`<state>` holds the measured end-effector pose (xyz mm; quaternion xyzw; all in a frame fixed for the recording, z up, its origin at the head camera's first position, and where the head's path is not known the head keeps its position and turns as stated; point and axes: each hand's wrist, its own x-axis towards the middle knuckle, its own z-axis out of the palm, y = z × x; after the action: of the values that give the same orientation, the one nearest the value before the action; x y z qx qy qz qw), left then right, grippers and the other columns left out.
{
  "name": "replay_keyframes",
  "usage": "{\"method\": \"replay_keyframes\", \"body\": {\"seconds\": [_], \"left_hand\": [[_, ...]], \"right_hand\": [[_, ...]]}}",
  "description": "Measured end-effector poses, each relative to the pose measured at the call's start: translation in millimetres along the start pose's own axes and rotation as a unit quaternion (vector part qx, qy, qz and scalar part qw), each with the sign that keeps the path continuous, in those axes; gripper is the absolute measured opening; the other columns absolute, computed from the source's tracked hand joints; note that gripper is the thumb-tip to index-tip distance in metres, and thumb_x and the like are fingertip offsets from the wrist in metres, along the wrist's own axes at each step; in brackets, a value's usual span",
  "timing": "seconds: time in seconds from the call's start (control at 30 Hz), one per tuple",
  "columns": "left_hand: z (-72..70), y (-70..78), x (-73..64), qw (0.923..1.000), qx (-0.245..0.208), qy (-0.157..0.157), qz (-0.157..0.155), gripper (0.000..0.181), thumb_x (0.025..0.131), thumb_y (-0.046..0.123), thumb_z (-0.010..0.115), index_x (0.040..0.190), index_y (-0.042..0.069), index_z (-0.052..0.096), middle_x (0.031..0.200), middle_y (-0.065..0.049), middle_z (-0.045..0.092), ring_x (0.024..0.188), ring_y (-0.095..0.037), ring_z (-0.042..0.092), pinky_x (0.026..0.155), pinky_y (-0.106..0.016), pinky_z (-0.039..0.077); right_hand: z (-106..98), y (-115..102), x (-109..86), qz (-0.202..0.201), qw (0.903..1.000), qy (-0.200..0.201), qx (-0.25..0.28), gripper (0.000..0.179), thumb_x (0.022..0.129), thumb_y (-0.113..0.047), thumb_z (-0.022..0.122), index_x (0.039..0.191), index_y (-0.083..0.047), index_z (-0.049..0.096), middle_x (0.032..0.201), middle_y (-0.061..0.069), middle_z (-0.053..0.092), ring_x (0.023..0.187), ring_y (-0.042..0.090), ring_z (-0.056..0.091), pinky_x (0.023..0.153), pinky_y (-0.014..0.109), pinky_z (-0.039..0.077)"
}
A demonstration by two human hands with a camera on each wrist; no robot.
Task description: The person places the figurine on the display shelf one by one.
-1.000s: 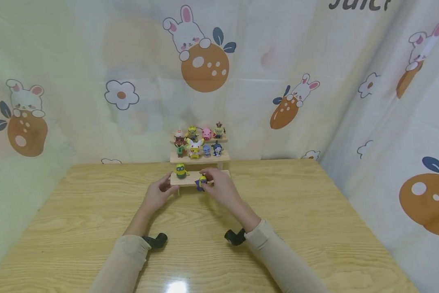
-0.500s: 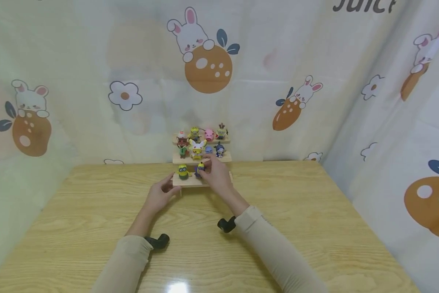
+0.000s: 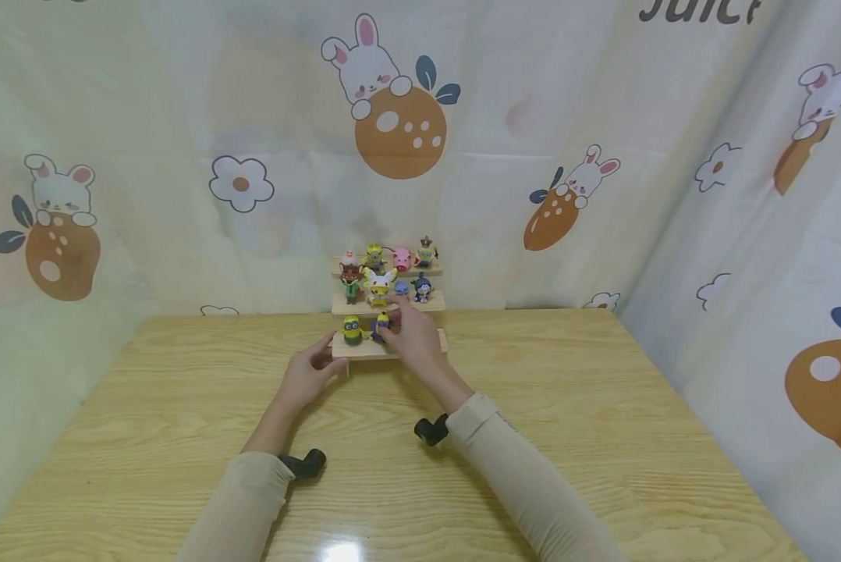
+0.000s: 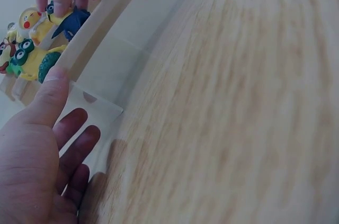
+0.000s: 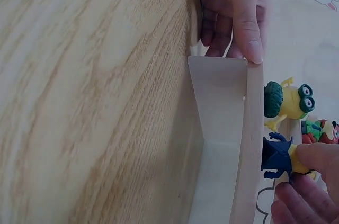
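Observation:
A small three-step wooden display shelf (image 3: 364, 352) stands at the back of the table. My left hand (image 3: 306, 375) holds the left end of its lowest step, thumb along the edge and the other fingers beside and below. Thumb and fingers of my right hand (image 3: 420, 341) pinch a yellow Minion figurine in blue clothing (image 5: 277, 156) by its upper part. Its base is at the lowest step, right of a Minion figurine with a green skirt (image 3: 353, 331). Fingers hide part of the pinched figurine in the head view.
On the middle step stand a fox figurine (image 3: 351, 284), a white-and-yellow figurine (image 3: 378, 287) and small blue ones. The top step bears several more, including a pink pig (image 3: 402, 259). A printed curtain (image 3: 477, 203) hangs close behind. Wood-grain table (image 3: 364, 468) spreads in front.
My right hand has moved up and slightly left, bringing the blue-clad Minion from the shelf's front edge onto the lowest step. My left hand keeps its hold on the shelf.

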<state>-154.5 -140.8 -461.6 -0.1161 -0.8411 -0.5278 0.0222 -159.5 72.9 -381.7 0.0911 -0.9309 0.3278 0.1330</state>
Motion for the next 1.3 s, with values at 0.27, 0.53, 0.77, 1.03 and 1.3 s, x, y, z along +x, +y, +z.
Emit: {"method": "replay_keyframes", "body": {"seconds": [0.27,0.53,0.77,1.03,1.3], "left_hand": [[0.2,-0.6,-0.5,1.0000,-0.002,-0.002,0.000,0.075,0.085,0.042,0.068,0.146,0.013,0.038,0.112,-0.012,0.069,0.102,-0.025,0.064,0.091,-0.041,0.051],[-0.9,3.4,-4.0,1.0000,-0.002,-0.004,-0.008,0.073,0.086,0.041,0.068,0.146,0.013,0.038,0.112,-0.012,0.068,0.101,-0.024,0.063,0.088,-0.040,0.052],[-2.8,2.8,-3.4,0.9999,0.003,-0.001,-0.014,0.075,0.085,0.044,0.067,0.147,0.014,0.037,0.112,-0.010,0.068,0.100,-0.023,0.063,0.086,-0.038,0.052],[-1.1,-2.2,-0.2,0.9999,0.010,-0.005,-0.008,0.078,0.084,0.049,0.066,0.147,0.013,0.037,0.113,-0.010,0.068,0.099,-0.022,0.063,0.085,-0.034,0.051],[3.3,-1.3,1.5,0.9999,0.009,-0.008,-0.008,0.079,0.084,0.049,0.066,0.147,0.013,0.036,0.112,-0.010,0.068,0.096,-0.021,0.063,0.081,-0.029,0.051]], "right_hand": [[-1.2,1.1,-0.1,-0.010,0.9998,-0.014,-0.007,0.053,0.083,-0.021,0.074,0.132,-0.021,0.052,0.106,0.001,0.070,0.095,0.016,0.066,0.080,0.034,0.054],[-1.9,0.5,-0.9,-0.013,0.9993,-0.032,-0.016,0.057,0.082,-0.022,0.076,0.134,-0.022,0.049,0.110,0.001,0.069,0.099,0.016,0.065,0.083,0.035,0.054],[-3.8,-0.8,-1.4,-0.021,0.9989,-0.035,-0.021,0.060,0.081,-0.024,0.076,0.135,-0.022,0.050,0.112,-0.001,0.069,0.100,0.015,0.065,0.085,0.034,0.053],[-5.6,0.4,-1.8,-0.013,0.9978,-0.052,-0.039,0.056,0.082,-0.028,0.076,0.132,-0.020,0.052,0.115,-0.001,0.067,0.102,0.015,0.064,0.087,0.034,0.053],[-15.7,9.8,-12.8,0.001,0.9988,-0.048,-0.007,0.060,0.081,-0.025,0.075,0.136,-0.022,0.050,0.127,0.000,0.061,0.110,0.019,0.061,0.092,0.040,0.051]]}}
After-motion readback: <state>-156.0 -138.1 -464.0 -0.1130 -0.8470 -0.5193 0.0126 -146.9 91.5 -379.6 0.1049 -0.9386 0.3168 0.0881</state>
